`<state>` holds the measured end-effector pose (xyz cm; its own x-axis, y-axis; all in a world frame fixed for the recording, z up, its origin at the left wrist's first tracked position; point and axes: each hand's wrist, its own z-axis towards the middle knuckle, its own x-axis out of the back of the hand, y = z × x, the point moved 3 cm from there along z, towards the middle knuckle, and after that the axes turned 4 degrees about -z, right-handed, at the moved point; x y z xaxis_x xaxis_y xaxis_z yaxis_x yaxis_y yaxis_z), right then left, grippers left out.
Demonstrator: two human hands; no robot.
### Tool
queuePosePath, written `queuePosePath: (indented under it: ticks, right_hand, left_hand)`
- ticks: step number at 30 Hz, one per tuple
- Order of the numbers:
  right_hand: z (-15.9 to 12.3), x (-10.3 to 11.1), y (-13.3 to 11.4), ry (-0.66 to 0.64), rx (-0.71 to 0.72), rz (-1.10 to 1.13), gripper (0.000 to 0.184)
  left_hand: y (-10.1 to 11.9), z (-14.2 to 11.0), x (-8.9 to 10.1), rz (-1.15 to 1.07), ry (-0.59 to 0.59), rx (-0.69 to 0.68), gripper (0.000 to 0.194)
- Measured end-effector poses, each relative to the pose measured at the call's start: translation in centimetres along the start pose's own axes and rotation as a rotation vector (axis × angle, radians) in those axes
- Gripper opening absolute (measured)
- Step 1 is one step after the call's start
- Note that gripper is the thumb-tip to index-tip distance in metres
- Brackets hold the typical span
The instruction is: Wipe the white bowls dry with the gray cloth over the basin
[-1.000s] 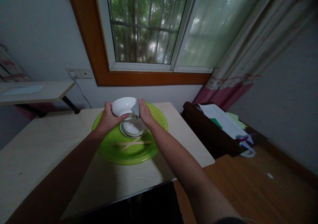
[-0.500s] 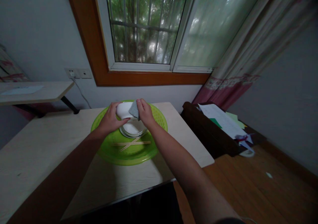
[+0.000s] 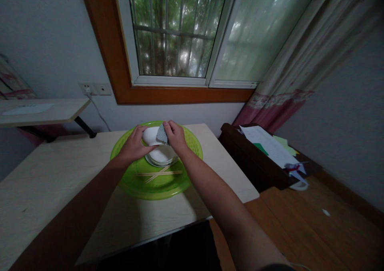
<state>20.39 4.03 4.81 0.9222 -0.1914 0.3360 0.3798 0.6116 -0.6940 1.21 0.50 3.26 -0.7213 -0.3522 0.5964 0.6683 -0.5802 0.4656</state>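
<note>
Over the green tray (image 3: 177, 187), L hand (image 3: 133, 146) is clamped on the bowl (image 3: 150, 136); R hand (image 3: 177, 136) pinches a cloth (image 3: 161, 134) against it. Prob. mid-wipe; next move calls for a firm L grip. Dishes (image 3: 161, 154) & chopsticks (image 3: 159, 173) in tray.

Bowl: white (image 3: 150, 136), smooth on the part I can see, tilted with its rounded outside showing; its right part is hidden by the cloth.
Bowl's place: gripped in my left hand (image 3: 133, 145), my thumb along its near, lower edge, just left of my right hand (image 3: 175, 137).
Cloth: grey (image 3: 162, 134), rough-textured, a small bunched piece.
Cloth's place: pinched by my right hand, pressed against the bowl, between both hands.
</note>
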Motion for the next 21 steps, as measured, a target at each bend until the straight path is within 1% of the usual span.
queuePosePath:
  ticks: [5, 7, 9, 14, 21]
  right_hand:
    - [-0.3, -0.1, -0.8, -0.049, 0.133, -0.109, 0.032]
    - [-0.4, -0.1, -1.1, -0.059, 0.192, -0.155, 0.03]
    - [-0.4, 0.0, -1.4, -0.063, 0.218, -0.189, 0.031]
    - [-0.4, 0.0, -1.6, -0.067, 0.185, -0.216, 0.033]
    - [-0.5, 0.3, -1.7, -0.015, 0.163, -0.208, 0.032]
  left_hand:
    - [-0.3, 0.0, 0.0, -0.015, 0.004, 0.12, 0.07]
    - [-0.4, 0.0, -0.1, -0.018, 0.011, 0.139, 0.069]
    - [-0.5, -0.1, -0.1, -0.019, 0.013, 0.148, 0.069]
    - [-0.6, -0.1, -0.1, -0.042, 0.004, 0.15, 0.07]
    - [0.0, 0.0, 0.1, -0.057, -0.001, 0.149, 0.07]
